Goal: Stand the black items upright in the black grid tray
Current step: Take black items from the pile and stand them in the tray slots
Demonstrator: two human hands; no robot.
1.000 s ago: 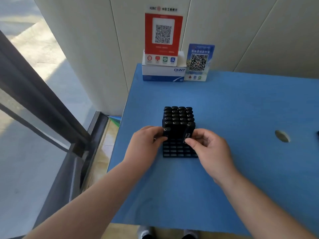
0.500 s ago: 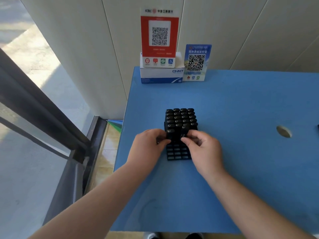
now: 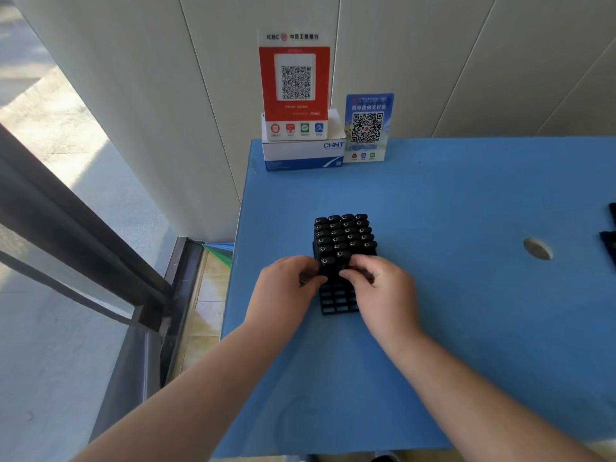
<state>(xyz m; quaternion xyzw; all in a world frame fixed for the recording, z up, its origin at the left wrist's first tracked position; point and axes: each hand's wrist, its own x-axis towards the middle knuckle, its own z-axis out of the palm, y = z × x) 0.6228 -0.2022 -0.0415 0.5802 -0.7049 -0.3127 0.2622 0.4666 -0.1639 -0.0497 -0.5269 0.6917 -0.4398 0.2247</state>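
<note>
A black grid tray (image 3: 335,303) lies on the blue table, its far rows filled with several upright black items (image 3: 345,232). Its near rows show open cells. My left hand (image 3: 283,290) pinches an upright black item (image 3: 327,265) at the tray's left edge. My right hand (image 3: 380,288) pinches a second black item (image 3: 343,261) just to the right of it, over the middle of the tray. Both items stand at the front of the filled rows; their lower ends are hidden by my fingers.
A white and blue box (image 3: 301,155) with a red QR sign (image 3: 295,85) stands at the table's far left corner, next to a blue QR card (image 3: 366,128). A round hole (image 3: 537,249) is in the table at right. More black items (image 3: 611,241) lie at the right edge.
My right hand has carried its black item leftward from the tray's right side toward the middle. My left hand stays at the left edge with its item. The view has shifted slightly.
</note>
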